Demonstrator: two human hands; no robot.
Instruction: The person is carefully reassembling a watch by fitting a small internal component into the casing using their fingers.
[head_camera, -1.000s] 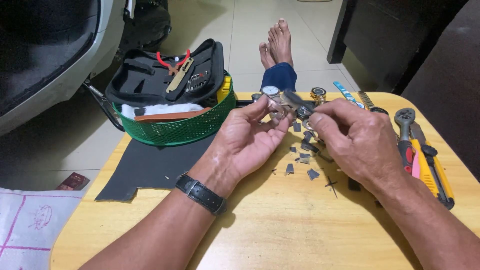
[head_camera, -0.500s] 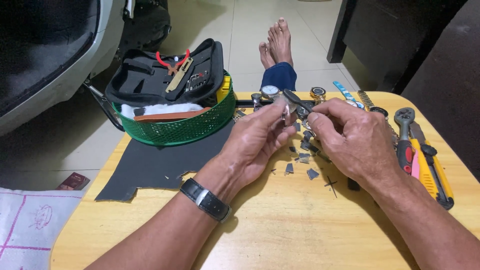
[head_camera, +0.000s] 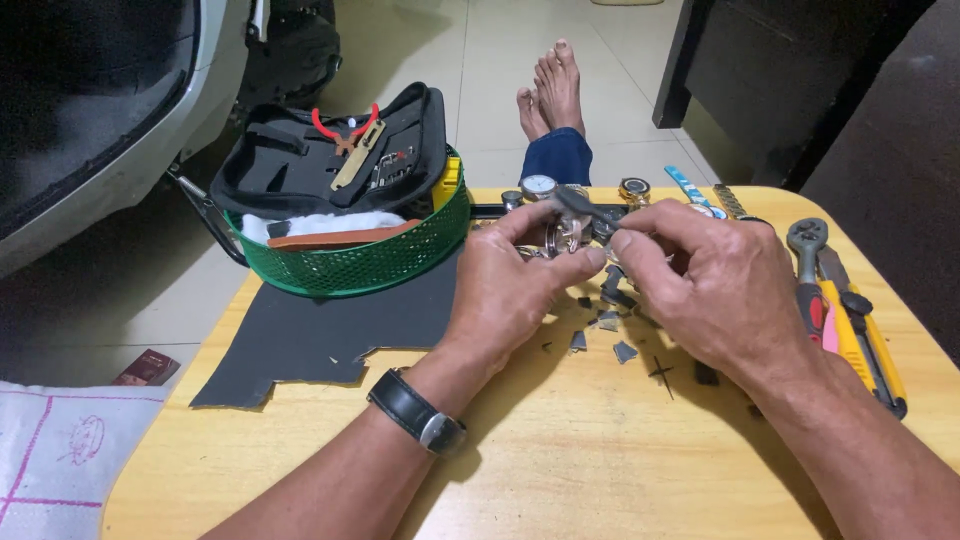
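Head view: left hand (head_camera: 515, 290), right hand (head_camera: 715, 285) pinch small metal part (head_camera: 572, 238); green basket (head_camera: 370, 262) left.

Both hands (head_camera: 520, 290) (head_camera: 715, 290) raised together, fingertips pinched, nearly touching

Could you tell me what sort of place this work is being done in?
Probably a home or garage floor: a low wooden table on floor tiles, bare feet stretched out, a green basket of tools.

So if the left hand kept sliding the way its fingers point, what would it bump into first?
The left hand points right, toward the right hand. Its fingertips already nearly meet the right hand's around the small metal watch piece held between them, so it would probably hit that piece, then the right fingers. Depth is hard to judge.
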